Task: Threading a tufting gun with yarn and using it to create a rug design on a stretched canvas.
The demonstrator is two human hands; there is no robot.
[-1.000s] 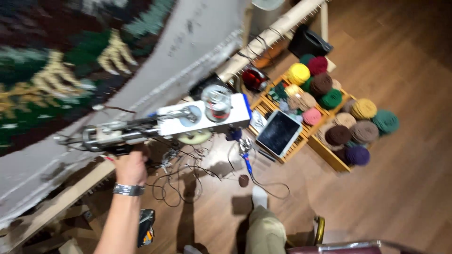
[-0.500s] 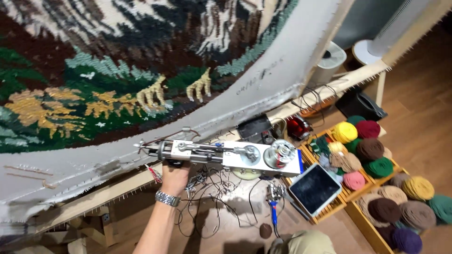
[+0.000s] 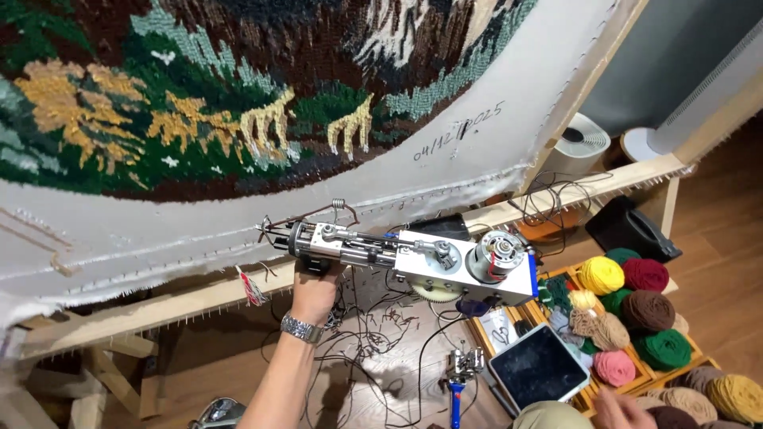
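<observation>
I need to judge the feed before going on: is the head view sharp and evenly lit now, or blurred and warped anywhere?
Head view: sharp on the silver metal tufting gun and left hand; wide-angle lens bows the wooden frame rail and tufted cloth; light is even, no strong glare; right hand is cut off at the bottom edge.

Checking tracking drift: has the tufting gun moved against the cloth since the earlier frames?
Yes. The tufting gun has come up from below the wooden frame rail onto the cloth.
</observation>
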